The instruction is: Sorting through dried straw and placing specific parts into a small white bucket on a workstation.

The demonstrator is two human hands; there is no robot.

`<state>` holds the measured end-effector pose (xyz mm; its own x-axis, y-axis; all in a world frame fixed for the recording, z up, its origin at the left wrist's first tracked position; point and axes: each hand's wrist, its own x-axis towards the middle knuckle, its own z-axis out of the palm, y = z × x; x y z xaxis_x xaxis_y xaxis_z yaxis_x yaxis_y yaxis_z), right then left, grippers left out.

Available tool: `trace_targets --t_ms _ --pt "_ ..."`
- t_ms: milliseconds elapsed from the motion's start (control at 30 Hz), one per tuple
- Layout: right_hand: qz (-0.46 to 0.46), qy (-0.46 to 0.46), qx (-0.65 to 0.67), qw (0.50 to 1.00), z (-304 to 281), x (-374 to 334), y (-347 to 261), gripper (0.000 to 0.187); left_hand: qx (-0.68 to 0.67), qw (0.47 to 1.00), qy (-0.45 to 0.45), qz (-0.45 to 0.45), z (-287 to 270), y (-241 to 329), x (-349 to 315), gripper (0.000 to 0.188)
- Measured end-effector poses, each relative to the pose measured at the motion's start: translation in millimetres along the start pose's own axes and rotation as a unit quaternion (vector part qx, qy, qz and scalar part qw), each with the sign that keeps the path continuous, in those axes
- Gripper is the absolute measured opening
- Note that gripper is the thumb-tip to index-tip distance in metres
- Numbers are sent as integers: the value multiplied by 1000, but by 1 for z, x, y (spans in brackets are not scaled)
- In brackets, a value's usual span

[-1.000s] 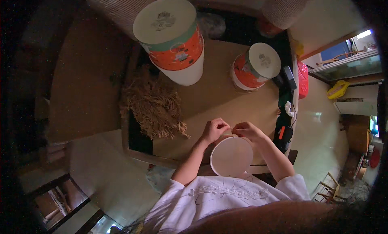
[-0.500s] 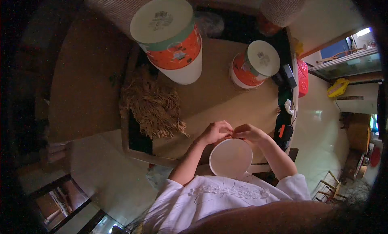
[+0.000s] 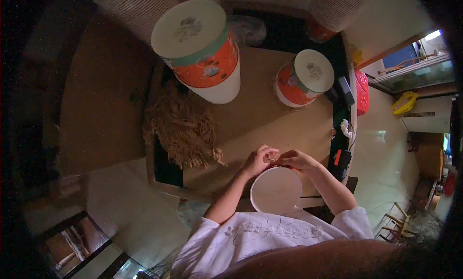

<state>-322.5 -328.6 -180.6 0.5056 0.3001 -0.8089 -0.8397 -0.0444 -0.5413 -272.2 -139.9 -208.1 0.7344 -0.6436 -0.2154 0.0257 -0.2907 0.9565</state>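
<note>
A pale, round-topped paper tub (image 3: pixel 276 191) rests against my front at the table's near edge; whether the round face is its base or its mouth, I cannot tell. My left hand (image 3: pixel 263 159) is at its far side, fingers curled, with a small tan piece by the fingertips, too small to name. Close beside it, my right hand (image 3: pixel 295 160) pinches at the tub's far edge, where a sliver of red shows. What its fingertips hold is hidden. To the left of my hands lies a heap of brown twine (image 3: pixel 183 127).
A tall stack of orange, green and white tubs (image 3: pixel 207 69) stands upside down at the back left. A shorter stack (image 3: pixel 299 88) stands at the back right. Along the table's right edge are a black-and-orange device (image 3: pixel 342 157) and a crumpled white tissue (image 3: pixel 345 128).
My left fingers have lifted and loosened a little, uncovering the small tan piece. My right hand stays nearly where it was. The view has shifted slightly.
</note>
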Motion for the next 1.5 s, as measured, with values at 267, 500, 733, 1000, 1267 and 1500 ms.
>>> trace_targets --t_ms 267,500,733,1000,1267,1500 --pt "-24 -24 -6 999 1 -7 -9 18 -32 999 -21 32 -15 20 -4 5" --pt "-70 -45 -61 995 3 -11 -12 21 64 991 53 108 -5 14 1 5" --pt "-58 1 37 998 15 -18 -5 23 57 990 56 115 -3 21 3 15" --pt "-94 143 216 961 16 -38 27 13 -71 949 308 -5 -33 2 -67 15" --pt "-192 196 420 865 48 -33 45 11 181 948 259 -31 -22 -8 -128 26" --pt "-237 205 544 778 -31 -39 89 19 188 954 233 -15 -54 -21 -126 29"
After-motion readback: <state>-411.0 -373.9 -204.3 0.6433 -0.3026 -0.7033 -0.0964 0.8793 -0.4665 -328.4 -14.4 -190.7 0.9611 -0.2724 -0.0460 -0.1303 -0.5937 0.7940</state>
